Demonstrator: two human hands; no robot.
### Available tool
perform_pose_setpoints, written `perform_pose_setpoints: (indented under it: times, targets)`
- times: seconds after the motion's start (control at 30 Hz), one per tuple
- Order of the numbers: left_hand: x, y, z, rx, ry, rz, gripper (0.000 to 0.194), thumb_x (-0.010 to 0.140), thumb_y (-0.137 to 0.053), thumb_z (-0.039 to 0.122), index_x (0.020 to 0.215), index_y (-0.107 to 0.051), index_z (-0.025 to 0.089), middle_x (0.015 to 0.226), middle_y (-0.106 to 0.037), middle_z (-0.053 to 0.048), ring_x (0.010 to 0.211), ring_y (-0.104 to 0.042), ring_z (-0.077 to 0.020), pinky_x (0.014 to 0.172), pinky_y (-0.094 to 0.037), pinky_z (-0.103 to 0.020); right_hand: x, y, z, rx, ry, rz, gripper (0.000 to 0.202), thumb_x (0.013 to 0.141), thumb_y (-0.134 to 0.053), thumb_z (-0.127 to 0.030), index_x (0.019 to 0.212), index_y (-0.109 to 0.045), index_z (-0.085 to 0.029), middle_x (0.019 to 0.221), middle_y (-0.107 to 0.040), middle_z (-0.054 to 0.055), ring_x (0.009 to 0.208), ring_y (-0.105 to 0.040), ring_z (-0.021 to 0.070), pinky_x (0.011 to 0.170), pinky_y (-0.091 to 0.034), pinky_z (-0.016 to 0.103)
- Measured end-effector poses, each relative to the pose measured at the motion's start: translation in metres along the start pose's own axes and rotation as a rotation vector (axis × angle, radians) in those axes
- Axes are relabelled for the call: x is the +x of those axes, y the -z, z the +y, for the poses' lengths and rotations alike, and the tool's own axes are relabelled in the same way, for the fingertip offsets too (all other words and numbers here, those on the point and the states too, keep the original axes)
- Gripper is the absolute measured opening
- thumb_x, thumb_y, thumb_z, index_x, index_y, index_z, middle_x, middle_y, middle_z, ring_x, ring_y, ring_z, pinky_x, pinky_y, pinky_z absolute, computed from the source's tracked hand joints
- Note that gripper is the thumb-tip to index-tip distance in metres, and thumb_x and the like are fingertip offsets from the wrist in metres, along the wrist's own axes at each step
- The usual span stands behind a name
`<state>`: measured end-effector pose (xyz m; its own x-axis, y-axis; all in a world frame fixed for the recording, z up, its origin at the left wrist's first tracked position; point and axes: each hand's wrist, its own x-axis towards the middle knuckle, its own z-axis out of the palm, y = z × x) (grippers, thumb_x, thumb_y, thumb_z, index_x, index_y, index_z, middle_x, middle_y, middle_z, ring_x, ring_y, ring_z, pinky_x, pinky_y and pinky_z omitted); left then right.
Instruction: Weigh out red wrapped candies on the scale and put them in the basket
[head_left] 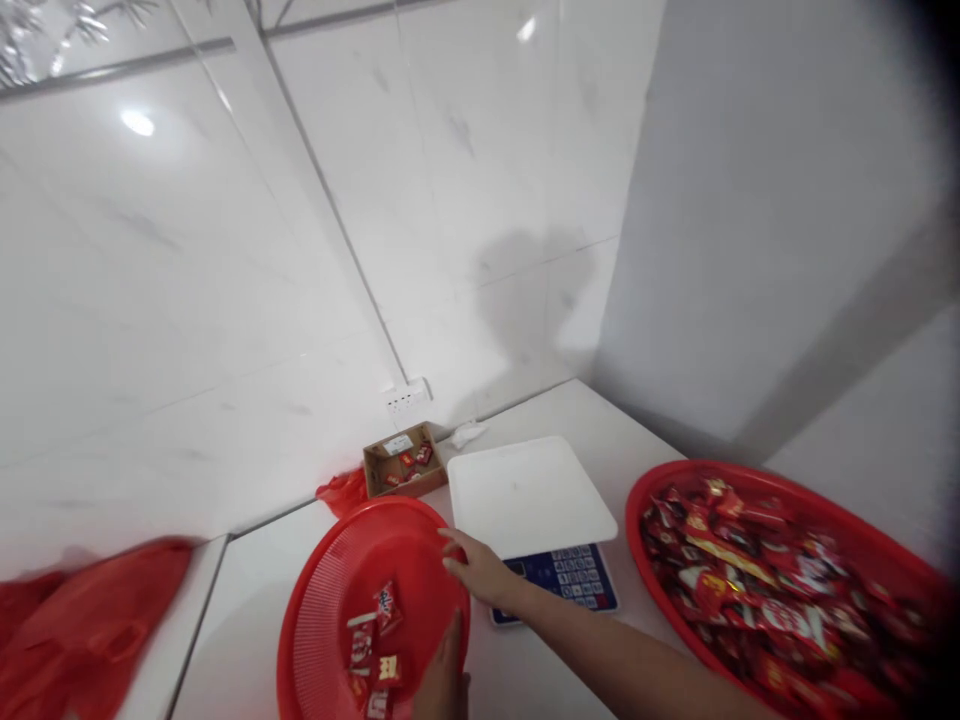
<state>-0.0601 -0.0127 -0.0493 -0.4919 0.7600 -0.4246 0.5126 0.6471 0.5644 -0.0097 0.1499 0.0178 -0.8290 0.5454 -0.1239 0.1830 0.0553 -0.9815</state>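
Note:
A round red plastic basket (322, 560) stands at the lower middle, with several small wrapped sweets (362, 640) on its bottom. My right hand (480, 570) is at the basket's right rim, fingers apart, nothing seen in it. Low in the picture, my left hand (442, 670) is over the right part of the basket; its fingers are partly hidden and what it holds, if anything, does not show. Just right of the basket is a scale with a white tray (532, 495) and a blue keypad (574, 578); the tray bears nothing.
At the right, a large red basin (652, 490) is full of wrapped sweets. Behind the basket sits a cardboard box (405, 460) with a few sweets, beside a red bag (343, 492). More red bags (97, 630) lie at the left. A socket strip (407, 396) is on the wall.

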Motion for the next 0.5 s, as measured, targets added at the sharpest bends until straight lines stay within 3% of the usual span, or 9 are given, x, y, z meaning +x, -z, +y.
perform_pose_setpoints:
  times: [0.07,0.17,0.23,0.3,0.33,0.4,0.43,0.5]
  targets:
    - [0.002,0.005,-0.009,0.007,-0.052,0.005,0.08,0.054,-0.047,0.009,0.133,-0.039,0.016,0.141,-0.04,-0.005,0.131,-0.031,-0.0217,0.111,-0.018,-0.033,-0.016,0.02,0.007,0.001,-0.065,0.05,0.044,0.074,-0.052,-0.02,0.118,-0.052,-0.021,0.073,-0.064,-0.002,0.057,-0.059,0.0113,0.057,-0.05,0.026]
    - [0.012,0.007,-0.026,0.032,-0.166,0.066,0.07,0.057,-0.05,0.015,0.126,-0.048,0.015,0.132,-0.05,-0.01,0.124,-0.042,-0.0281,0.108,-0.027,-0.039,-0.05,0.071,0.023,-0.025,-0.139,0.22,0.039,0.075,-0.052,-0.028,0.114,-0.053,-0.021,0.066,-0.057,-0.005,0.05,-0.054,0.009,0.05,-0.046,0.022]
    - [0.021,0.003,-0.033,0.065,-0.278,0.188,0.059,0.066,-0.049,0.023,0.125,-0.049,0.017,0.129,-0.053,-0.011,0.124,-0.042,-0.0299,0.106,-0.03,-0.044,-0.079,0.117,0.035,-0.057,-0.174,0.369,0.04,0.078,-0.047,-0.033,0.116,-0.05,-0.02,0.076,-0.06,-0.001,0.064,-0.059,0.0131,0.059,-0.049,0.026]
    - [0.027,-0.003,-0.031,0.115,-0.351,0.313,0.053,0.075,-0.043,0.031,0.126,-0.046,0.018,0.131,-0.05,-0.011,0.126,-0.038,-0.0301,0.106,-0.03,-0.048,-0.111,0.164,0.05,-0.114,-0.196,0.529,0.047,0.079,-0.043,-0.034,0.123,-0.043,-0.017,0.097,-0.06,0.007,0.092,-0.058,0.0198,0.077,-0.048,0.034]
    - [0.029,-0.006,-0.027,0.145,-0.377,0.346,0.052,0.077,-0.041,0.033,0.127,-0.045,0.017,0.132,-0.049,-0.012,0.127,-0.037,-0.0303,0.106,-0.029,-0.049,-0.127,0.187,0.058,-0.164,-0.194,0.623,0.053,0.077,-0.045,-0.032,0.127,-0.039,-0.016,0.114,-0.054,0.011,0.111,-0.049,0.022,0.09,-0.041,0.037]
    - [0.028,-0.011,-0.011,0.195,-0.425,0.353,0.052,0.08,-0.039,0.037,0.125,-0.046,0.014,0.133,-0.047,-0.014,0.128,-0.036,-0.0302,0.106,-0.029,-0.048,-0.156,0.225,0.076,-0.452,-0.245,0.851,0.063,0.073,-0.051,-0.032,0.131,-0.034,-0.015,0.133,-0.041,0.014,0.129,-0.031,0.0258,0.102,-0.03,0.04]
    - [0.027,-0.014,-0.002,0.207,-0.449,0.349,0.051,0.08,-0.038,0.038,0.125,-0.046,0.013,0.134,-0.047,-0.014,0.128,-0.036,-0.0294,0.106,-0.029,-0.047,-0.168,0.239,0.085,-0.565,-0.312,0.905,0.066,0.073,-0.051,-0.032,0.133,-0.032,-0.015,0.137,-0.035,0.016,0.132,-0.024,0.0279,0.103,-0.027,0.042]
    - [0.023,-0.02,0.018,0.209,-0.49,0.355,0.049,0.082,-0.036,0.037,0.124,-0.046,0.014,0.134,-0.047,-0.013,0.129,-0.035,-0.0265,0.107,-0.029,-0.043,-0.187,0.255,0.103,-0.704,-0.492,0.896,0.067,0.075,-0.051,-0.031,0.136,-0.028,-0.016,0.14,-0.031,0.017,0.134,-0.02,0.0312,0.102,-0.027,0.047]
